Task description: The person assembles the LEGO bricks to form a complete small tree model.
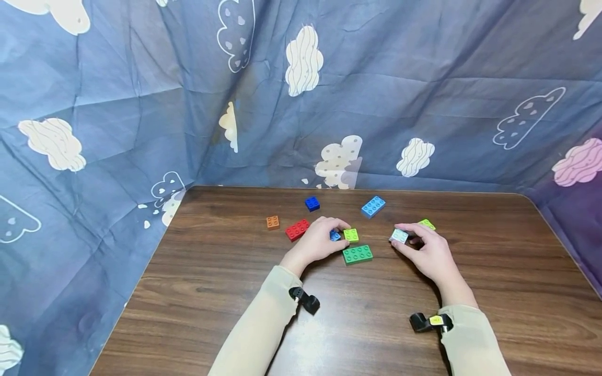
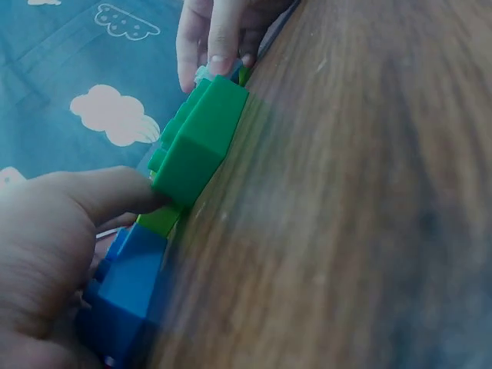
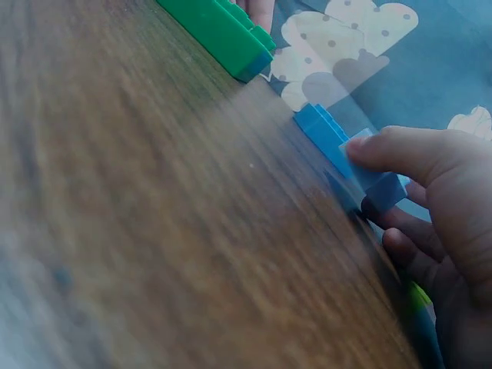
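My left hand point(image 1: 320, 240) pinches a small lime green brick point(image 1: 350, 235) between thumb and fingers. A blue brick point(image 1: 334, 235) lies under that hand, partly hidden by it. Just in front of the lime brick is a longer green brick point(image 1: 358, 254), which overlaps it in the left wrist view. To the right, my right hand point(image 1: 427, 251) grips a pale blue brick point(image 1: 399, 236), thumb on one side and fingers on the other. The right wrist view shows this pale brick point(image 3: 375, 178) a little tilted. Behind the right fingers sits another lime brick point(image 1: 427, 224), partly covered.
Left of my left hand lie a red brick point(image 1: 297, 229) and an orange brick point(image 1: 273, 222). Farther back are a dark blue brick point(image 1: 312, 203) and a longer light blue brick point(image 1: 373, 206). A cloud-patterned cloth point(image 1: 273, 130) hangs behind the wooden table point(image 1: 197, 313).
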`<move>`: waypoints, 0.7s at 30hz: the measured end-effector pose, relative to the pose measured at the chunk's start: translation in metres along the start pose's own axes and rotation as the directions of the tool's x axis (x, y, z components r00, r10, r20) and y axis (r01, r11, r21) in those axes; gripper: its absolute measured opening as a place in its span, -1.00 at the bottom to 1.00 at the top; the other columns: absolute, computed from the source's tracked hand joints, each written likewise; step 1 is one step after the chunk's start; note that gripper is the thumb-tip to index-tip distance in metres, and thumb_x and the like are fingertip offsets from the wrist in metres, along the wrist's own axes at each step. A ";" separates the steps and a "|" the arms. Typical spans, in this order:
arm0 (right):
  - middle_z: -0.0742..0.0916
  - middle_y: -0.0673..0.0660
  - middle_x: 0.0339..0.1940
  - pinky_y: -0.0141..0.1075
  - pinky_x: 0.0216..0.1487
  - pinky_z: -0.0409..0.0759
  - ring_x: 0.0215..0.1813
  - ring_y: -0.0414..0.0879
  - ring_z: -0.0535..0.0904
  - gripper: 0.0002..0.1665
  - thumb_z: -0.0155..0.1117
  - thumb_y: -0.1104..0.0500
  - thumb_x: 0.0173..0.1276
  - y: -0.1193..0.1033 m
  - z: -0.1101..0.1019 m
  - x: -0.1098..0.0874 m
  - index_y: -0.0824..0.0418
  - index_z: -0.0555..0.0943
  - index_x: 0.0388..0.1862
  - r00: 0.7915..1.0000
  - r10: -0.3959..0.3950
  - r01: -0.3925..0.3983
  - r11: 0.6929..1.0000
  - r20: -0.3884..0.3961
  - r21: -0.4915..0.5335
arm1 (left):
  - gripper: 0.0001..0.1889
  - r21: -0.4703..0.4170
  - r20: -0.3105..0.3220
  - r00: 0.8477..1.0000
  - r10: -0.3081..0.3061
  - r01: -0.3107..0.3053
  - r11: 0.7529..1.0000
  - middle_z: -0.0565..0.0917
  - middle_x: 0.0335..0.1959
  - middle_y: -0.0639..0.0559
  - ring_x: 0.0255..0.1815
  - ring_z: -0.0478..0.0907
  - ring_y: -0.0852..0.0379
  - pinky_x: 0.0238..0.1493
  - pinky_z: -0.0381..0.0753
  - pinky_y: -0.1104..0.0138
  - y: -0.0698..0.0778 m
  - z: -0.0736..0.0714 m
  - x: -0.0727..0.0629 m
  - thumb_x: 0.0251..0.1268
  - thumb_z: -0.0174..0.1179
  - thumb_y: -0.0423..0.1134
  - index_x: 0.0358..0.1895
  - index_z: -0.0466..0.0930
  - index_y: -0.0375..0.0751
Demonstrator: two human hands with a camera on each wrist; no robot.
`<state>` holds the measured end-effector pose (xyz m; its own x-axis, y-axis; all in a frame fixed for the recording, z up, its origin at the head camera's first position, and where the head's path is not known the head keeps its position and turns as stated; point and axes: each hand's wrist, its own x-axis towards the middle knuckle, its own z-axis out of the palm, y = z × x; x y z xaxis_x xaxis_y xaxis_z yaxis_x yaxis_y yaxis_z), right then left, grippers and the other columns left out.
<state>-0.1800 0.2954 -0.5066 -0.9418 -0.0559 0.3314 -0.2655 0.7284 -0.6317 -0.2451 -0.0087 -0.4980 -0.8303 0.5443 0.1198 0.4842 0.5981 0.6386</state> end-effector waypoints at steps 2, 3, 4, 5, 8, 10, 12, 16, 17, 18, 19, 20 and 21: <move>0.81 0.15 0.07 -0.60 -0.11 0.49 -0.11 -0.01 0.69 -0.53 0.58 0.16 0.46 -0.001 0.002 0.001 0.13 0.75 0.31 1.000 -0.001 0.001 1.000 -0.009 0.019 | -0.63 -0.034 -0.007 1.000 -0.005 0.005 0.999 0.77 0.11 0.17 0.13 0.55 0.18 0.22 0.55 0.27 -0.002 0.000 -0.002 0.46 0.48 -0.09 0.26 0.77 0.01; 0.81 0.15 0.06 -0.60 -0.11 0.49 -0.13 -0.04 0.68 -0.53 0.58 0.16 0.46 -0.002 0.003 0.002 0.13 0.75 0.31 1.000 -0.002 0.002 1.000 -0.013 0.027 | -0.62 -0.048 -0.010 1.000 -0.010 0.009 0.999 0.77 0.11 0.18 0.13 0.55 0.18 0.22 0.55 0.27 -0.003 0.000 -0.003 0.45 0.49 -0.09 0.26 0.77 0.02; 0.81 0.15 0.04 -0.60 -0.13 0.50 -0.15 -0.08 0.67 -0.53 0.58 0.17 0.46 -0.003 0.005 0.002 0.13 0.75 0.31 1.000 -0.003 0.004 0.999 -0.017 0.037 | -0.62 -0.063 -0.014 1.000 -0.014 0.013 0.998 0.77 0.11 0.18 0.13 0.55 0.18 0.22 0.56 0.27 -0.005 0.000 -0.003 0.44 0.49 -0.08 0.26 0.77 0.03; 0.80 0.15 0.02 -0.59 -0.15 0.50 -0.17 -0.12 0.65 -0.54 0.58 0.18 0.46 -0.004 0.006 0.003 0.14 0.75 0.31 1.000 -0.004 0.005 0.999 -0.019 0.049 | -0.62 -0.075 -0.018 1.000 -0.017 0.016 0.997 0.76 0.11 0.18 0.14 0.55 0.19 0.22 0.56 0.26 -0.006 0.001 -0.004 0.44 0.50 -0.08 0.26 0.77 0.04; 0.76 0.14 0.00 -0.57 -0.18 0.51 -0.22 -0.22 0.60 -0.53 0.58 0.19 0.46 -0.007 0.013 0.006 0.15 0.75 0.31 1.000 -0.009 0.010 0.996 -0.016 0.090 | -0.61 -0.107 -0.030 0.999 -0.023 0.020 0.994 0.75 0.08 0.18 0.13 0.56 0.19 0.22 0.57 0.25 -0.010 0.003 -0.005 0.42 0.51 -0.08 0.26 0.77 0.06; 0.76 0.16 0.04 -0.58 -0.19 0.53 -0.21 -0.26 0.60 -0.50 0.58 0.20 0.46 -0.009 0.017 0.008 0.18 0.73 0.34 1.000 -0.002 0.003 0.990 -0.003 0.141 | -0.61 -0.113 -0.039 0.999 -0.020 0.015 0.993 0.75 0.08 0.18 0.13 0.56 0.19 0.22 0.58 0.24 -0.012 0.004 -0.006 0.41 0.51 -0.08 0.25 0.77 0.07; 0.78 0.19 0.09 -0.58 -0.17 0.55 -0.17 -0.29 0.62 -0.47 0.58 0.19 0.46 -0.011 0.021 0.012 0.21 0.69 0.36 1.000 0.014 -0.016 0.979 0.011 0.201 | -0.62 -0.111 -0.048 0.999 -0.015 0.009 0.994 0.75 0.08 0.18 0.15 0.56 0.18 0.24 0.57 0.23 -0.013 0.005 -0.006 0.41 0.51 -0.09 0.25 0.77 0.08; 0.79 0.26 0.17 -0.59 -0.11 0.60 -0.06 -0.33 0.66 -0.41 0.60 0.17 0.45 -0.015 0.028 0.018 0.26 0.64 0.39 0.998 0.060 -0.067 0.951 0.030 0.301 | -0.62 -0.086 -0.059 0.998 0.015 -0.020 0.996 0.75 0.15 0.16 0.22 0.55 0.15 0.30 0.55 0.22 -0.014 0.005 -0.006 0.40 0.52 -0.10 0.24 0.77 0.04; 0.79 0.27 0.17 -0.59 -0.10 0.60 -0.05 -0.32 0.66 -0.40 0.60 0.17 0.44 -0.016 0.029 0.020 0.27 0.64 0.39 0.997 0.070 -0.076 0.946 0.030 0.314 | -0.61 -0.078 -0.061 0.998 0.022 -0.027 0.997 0.75 0.16 0.15 0.23 0.55 0.14 0.31 0.55 0.23 -0.014 0.005 -0.006 0.40 0.52 -0.09 0.24 0.77 0.03; 0.79 0.28 0.17 -0.59 -0.09 0.60 -0.03 -0.32 0.66 -0.40 0.61 0.16 0.44 -0.017 0.030 0.021 0.27 0.64 0.39 0.996 0.078 -0.084 0.942 0.032 0.325 | -0.61 -0.072 -0.063 0.998 0.030 -0.034 0.997 0.75 0.17 0.14 0.24 0.55 0.13 0.32 0.54 0.22 -0.014 0.005 -0.006 0.39 0.52 -0.10 0.23 0.77 0.01; 0.79 0.28 0.16 -0.59 -0.08 0.61 -0.02 -0.31 0.66 -0.40 0.61 0.16 0.44 -0.017 0.031 0.023 0.26 0.65 0.38 0.996 0.086 -0.092 0.938 0.034 0.334 | -0.61 -0.066 -0.065 0.997 0.035 -0.039 0.997 0.75 0.18 0.12 0.26 0.54 0.11 0.33 0.53 0.22 -0.014 0.004 -0.006 0.39 0.52 -0.10 0.23 0.77 0.00; 0.79 0.29 0.16 -0.59 -0.08 0.61 -0.02 -0.30 0.67 -0.41 0.62 0.15 0.43 -0.019 0.032 0.024 0.26 0.65 0.37 0.995 0.095 -0.102 0.933 0.038 0.345 | -0.61 -0.060 -0.068 0.997 0.036 -0.040 0.997 0.75 0.18 0.12 0.26 0.54 0.11 0.33 0.53 0.22 -0.015 0.004 -0.006 0.39 0.52 -0.10 0.23 0.77 0.00; 0.79 0.30 0.15 -0.58 -0.07 0.62 -0.02 -0.30 0.67 -0.41 0.62 0.15 0.43 -0.020 0.033 0.025 0.27 0.66 0.36 0.993 0.105 -0.114 0.926 0.045 0.360 | -0.61 -0.059 -0.071 0.997 0.035 -0.039 0.997 0.75 0.17 0.11 0.26 0.54 0.10 0.33 0.53 0.22 -0.015 0.003 -0.006 0.39 0.51 -0.10 0.23 0.77 -0.01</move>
<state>-0.2054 0.2571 -0.5090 -0.9728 -0.0097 0.2316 -0.2127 0.4349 -0.8750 -0.2467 -0.0186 -0.5108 -0.8303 0.5219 0.1954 0.4991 0.5405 0.6773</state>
